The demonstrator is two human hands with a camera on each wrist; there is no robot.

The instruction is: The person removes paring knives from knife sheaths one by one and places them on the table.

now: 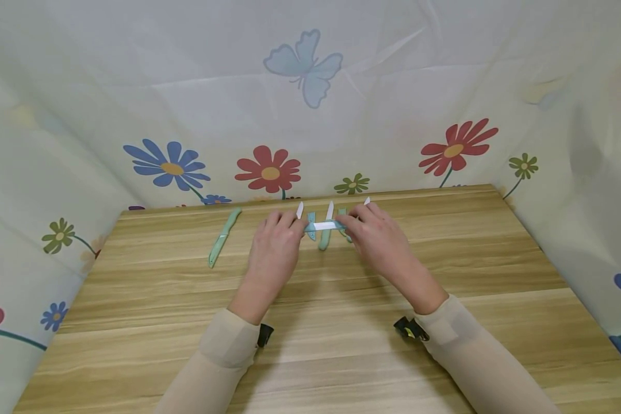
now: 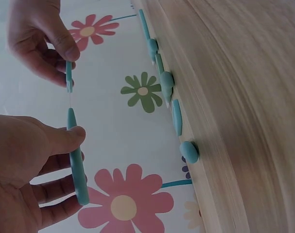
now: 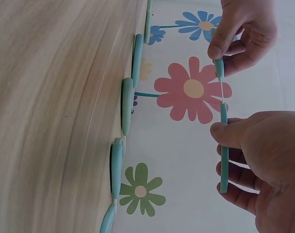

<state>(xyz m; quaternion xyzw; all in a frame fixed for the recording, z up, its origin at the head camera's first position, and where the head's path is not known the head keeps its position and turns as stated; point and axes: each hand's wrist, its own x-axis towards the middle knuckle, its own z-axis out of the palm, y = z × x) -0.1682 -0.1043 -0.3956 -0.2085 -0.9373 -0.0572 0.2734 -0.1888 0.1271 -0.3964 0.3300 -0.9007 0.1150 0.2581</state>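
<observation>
Over the far part of the table, my left hand (image 1: 276, 247) pinches the blue-green handle (image 2: 77, 170) of a small knife between thumb and fingers. Its white blade (image 1: 323, 226) spans the gap toward my right hand (image 1: 380, 236). That hand pinches a slim blue-green sheath (image 3: 224, 155), lined up end to end with the handle. Beneath them on the table lie a green knife (image 1: 324, 238) with a bare white blade and a blue sheath (image 1: 311, 233). Another sheath (image 1: 342, 212) and a blade tip (image 1: 367, 200) show beside my right hand, which partly covers them.
A green knife (image 1: 222, 238) in its sheath lies apart to the left. Another white blade (image 1: 300, 209) sticks out behind my left hand. The wooden table (image 1: 321, 345) ends at a flower-printed cloth (image 1: 383, 132) behind and at both sides.
</observation>
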